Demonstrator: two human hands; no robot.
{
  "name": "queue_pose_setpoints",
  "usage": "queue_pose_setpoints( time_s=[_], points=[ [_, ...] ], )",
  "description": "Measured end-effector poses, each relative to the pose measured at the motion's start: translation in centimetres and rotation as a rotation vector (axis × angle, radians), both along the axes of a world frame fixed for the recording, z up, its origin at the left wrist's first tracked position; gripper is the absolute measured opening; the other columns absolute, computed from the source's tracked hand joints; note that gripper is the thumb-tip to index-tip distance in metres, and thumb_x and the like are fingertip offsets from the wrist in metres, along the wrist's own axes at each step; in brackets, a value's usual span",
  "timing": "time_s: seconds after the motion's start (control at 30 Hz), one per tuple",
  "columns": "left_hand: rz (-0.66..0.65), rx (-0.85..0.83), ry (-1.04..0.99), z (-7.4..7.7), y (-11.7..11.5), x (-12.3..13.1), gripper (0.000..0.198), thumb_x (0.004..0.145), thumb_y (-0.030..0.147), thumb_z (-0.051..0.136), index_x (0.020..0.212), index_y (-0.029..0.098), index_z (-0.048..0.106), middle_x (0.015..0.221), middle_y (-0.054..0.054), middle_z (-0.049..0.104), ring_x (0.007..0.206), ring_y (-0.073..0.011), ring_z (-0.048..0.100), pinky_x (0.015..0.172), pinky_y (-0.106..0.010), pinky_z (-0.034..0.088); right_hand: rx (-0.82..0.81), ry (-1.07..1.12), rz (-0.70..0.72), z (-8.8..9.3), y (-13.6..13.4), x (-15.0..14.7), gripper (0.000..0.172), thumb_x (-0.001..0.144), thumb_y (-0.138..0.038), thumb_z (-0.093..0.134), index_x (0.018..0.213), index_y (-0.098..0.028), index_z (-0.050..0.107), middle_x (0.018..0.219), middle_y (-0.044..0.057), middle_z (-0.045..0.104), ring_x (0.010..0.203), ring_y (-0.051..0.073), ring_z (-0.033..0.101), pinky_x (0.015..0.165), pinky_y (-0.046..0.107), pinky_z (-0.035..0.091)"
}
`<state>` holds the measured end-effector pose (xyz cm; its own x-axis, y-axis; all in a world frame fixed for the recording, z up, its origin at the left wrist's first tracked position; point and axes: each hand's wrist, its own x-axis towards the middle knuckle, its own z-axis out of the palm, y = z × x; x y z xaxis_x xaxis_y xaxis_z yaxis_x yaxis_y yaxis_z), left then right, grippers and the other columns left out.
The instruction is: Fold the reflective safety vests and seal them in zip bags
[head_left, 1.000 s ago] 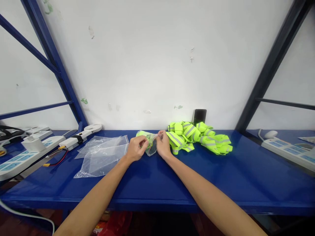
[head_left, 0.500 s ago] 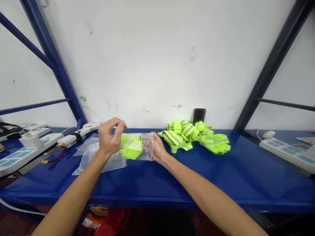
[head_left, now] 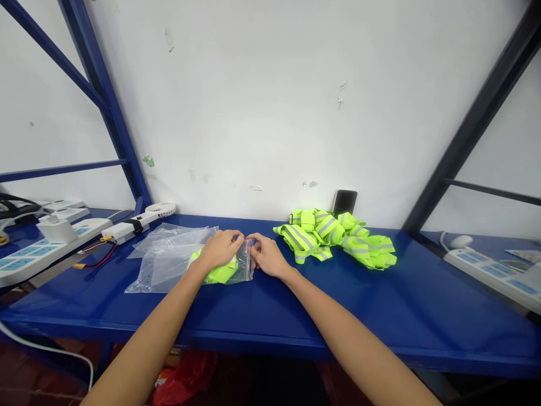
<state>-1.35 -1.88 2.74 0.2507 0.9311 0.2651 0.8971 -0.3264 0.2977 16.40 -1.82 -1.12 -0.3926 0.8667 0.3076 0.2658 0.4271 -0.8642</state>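
Head view: a person's left hand (head_left: 220,250) grips a clear zip bag (head_left: 242,269) stuffed with a neon-yellow reflective band (head_left: 217,274), while the right hand (head_left: 267,257) pinches the bag's red-lined zip edge, both hands close together on it. The bag lies on a blue workbench (head_left: 380,304), partly over loose clear plastic bags (head_left: 163,265), with a heap of reflective bands (head_left: 333,237) just to the right.
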Motion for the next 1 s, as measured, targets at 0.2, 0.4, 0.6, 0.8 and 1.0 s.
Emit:
queue_pose_setpoints(
  time_s=[0.2,0.4,0.6,0.8,1.0],
  points=[
    [0.208,0.01,0.07,0.0,0.1,0.5,0.052,0.091,0.05,0.024,0.088,0.024,0.069,0.086,-0.01,0.071,0.082,-0.0297,0.065,0.067,-0.034,0.044,-0.204,0.054,0.267,0.6,0.2,1.2,0.085,0.072,-0.012,0.062,0.145,-0.027,0.023,0.065,-0.006,0.062,0.05,0.011,0.059,0.049,0.021,0.047],
    [0.245,0.006,0.048,-0.1,0.0,0.4,0.058,0.091,0.053,0.02,0.091,0.024,0.07,0.088,-0.011,0.071,0.086,-0.0299,0.066,0.07,-0.035,0.045,-0.4,0.195,0.368,0.4,1.1,2.3,0.075,0.067,-0.007,0.059,0.134,-0.029,0.031,0.075,-0.005,0.065,0.06,0.013,0.065,0.06,0.029,0.056],
    [0.296,0.047,0.076,-0.2,-0.4,0.7,0.054,0.091,0.053,0.023,0.096,0.024,0.068,0.089,-0.011,0.071,0.086,-0.0313,0.066,0.07,-0.037,0.045,-0.473,0.175,0.367,0.4,1.2,1.8,0.008,0.074,-0.017,0.053,0.073,-0.013,0.06,0.067,0.002,0.061,0.059,0.012,0.062,0.059,0.024,0.053],
    [0.275,0.023,0.11,-0.3,-0.1,0.7,0.048,0.091,0.05,0.025,0.094,0.024,0.064,0.091,-0.01,0.071,0.087,-0.0306,0.066,0.07,-0.037,0.046,-0.378,0.046,0.327,1.0,0.7,1.6,0.033,0.075,-0.043,0.069,0.07,-0.011,0.069,0.063,0.002,0.061,0.056,0.009,0.055,0.061,0.023,0.051],
    [0.277,0.024,0.122,-0.5,0.2,0.4,0.043,0.095,0.043,0.022,0.1,0.022,0.058,0.096,-0.012,0.07,0.087,-0.029,0.066,0.072,-0.037,0.045,-0.413,0.198,0.128,0.2,0.9,1.1,0.034,0.059,-0.041,0.082,0.07,-0.011,0.069,0.062,0.0,0.061,0.058,0.01,0.056,0.063,0.027,0.055]
  ],
)
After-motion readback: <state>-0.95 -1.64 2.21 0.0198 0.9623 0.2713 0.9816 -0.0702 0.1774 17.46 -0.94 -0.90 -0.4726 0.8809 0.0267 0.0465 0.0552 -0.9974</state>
